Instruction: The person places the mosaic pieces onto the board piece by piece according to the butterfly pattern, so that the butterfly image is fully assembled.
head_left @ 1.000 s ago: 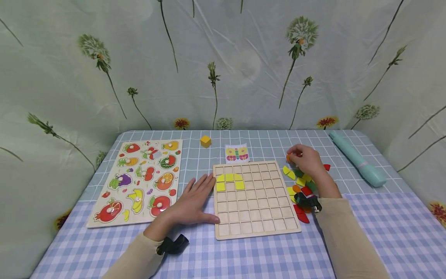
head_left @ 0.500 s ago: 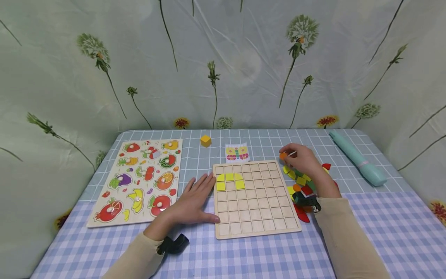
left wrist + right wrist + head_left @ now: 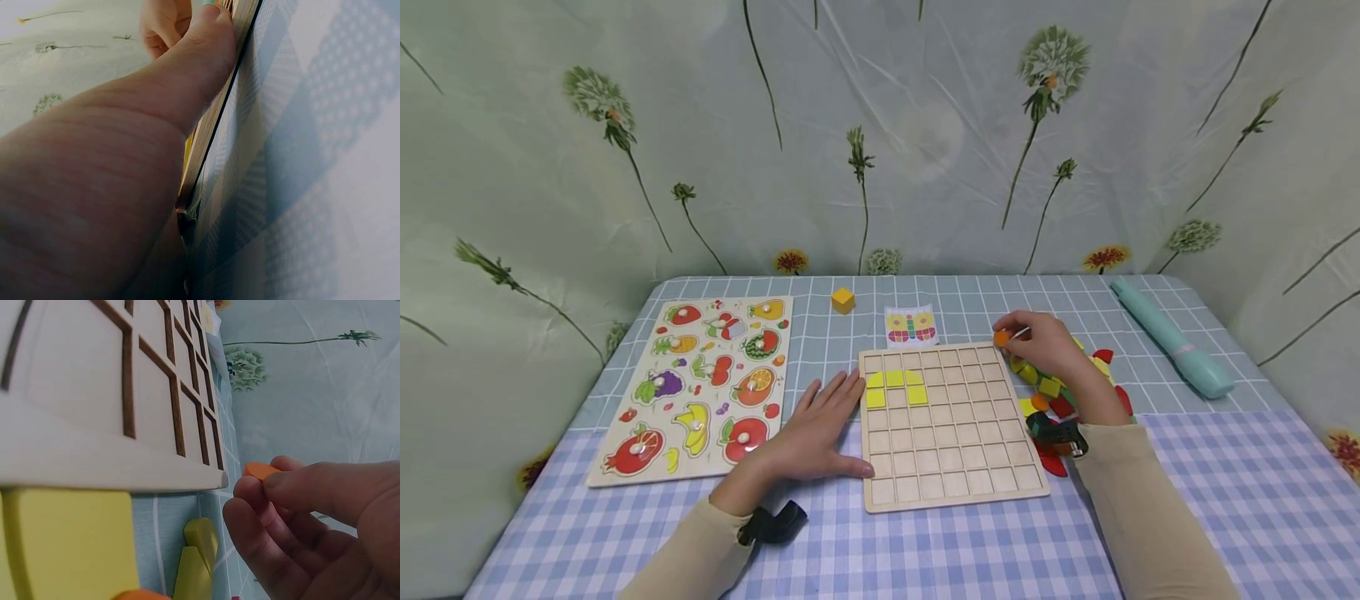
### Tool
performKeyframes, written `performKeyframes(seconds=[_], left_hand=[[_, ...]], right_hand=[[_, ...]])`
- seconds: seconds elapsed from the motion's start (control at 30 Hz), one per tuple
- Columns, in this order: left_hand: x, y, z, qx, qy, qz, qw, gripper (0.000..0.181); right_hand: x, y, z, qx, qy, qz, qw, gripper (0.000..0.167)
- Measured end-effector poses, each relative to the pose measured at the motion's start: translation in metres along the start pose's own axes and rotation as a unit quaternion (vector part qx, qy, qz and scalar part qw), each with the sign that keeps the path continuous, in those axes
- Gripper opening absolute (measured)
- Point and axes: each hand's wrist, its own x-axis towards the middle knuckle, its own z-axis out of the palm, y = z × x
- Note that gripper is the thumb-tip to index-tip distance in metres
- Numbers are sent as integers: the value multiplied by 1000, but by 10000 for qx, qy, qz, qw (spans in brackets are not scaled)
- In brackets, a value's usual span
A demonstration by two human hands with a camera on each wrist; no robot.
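Note:
A wooden grid board (image 3: 955, 450) lies at the middle of the table, with several yellow pieces (image 3: 895, 379) set in cells at its upper left. My left hand (image 3: 820, 429) lies flat with spread fingers, touching the board's left edge. Near the board's far right corner, my right hand (image 3: 1048, 343) pinches a small orange piece (image 3: 259, 470) between thumb and fingers, raised above the table. Beneath that hand and forearm is a pile of loose yellow, green, red and orange pieces (image 3: 1051, 386), partly hidden. A small card with a butterfly picture (image 3: 912, 325) lies just behind the board.
A fruit knob puzzle (image 3: 651, 400) lies on the left. An orange-yellow cube (image 3: 842, 301) sits near the back edge. At the far right lies a long teal object (image 3: 1172, 340), seemingly a folded umbrella. A flower-patterned curtain (image 3: 880, 133) hangs behind the table.
My right hand has moved left with the orange piece, from over the loose pile to the board's far right corner. My left hand has stayed in place.

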Motion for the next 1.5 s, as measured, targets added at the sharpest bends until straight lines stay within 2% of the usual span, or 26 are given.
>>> performKeyframes(seconds=[0.3, 0.7, 1.03, 1.5], left_hand=[[0, -1, 1, 24, 100, 95, 9999, 124], [0, 0, 1, 13, 65, 40, 10000, 125], [0, 1, 1, 8, 83, 43, 10000, 125], [0, 0, 0, -29, 37, 70, 10000, 124]], right_hand=[[-1, -3, 0, -181, 9, -260, 9995, 26], [-3, -24, 11, -19, -335, -366, 9988, 24], [-7, -47, 31, 66, -652, -656, 9957, 22], [-21, -81, 74, 109, -927, -914, 9914, 19]])
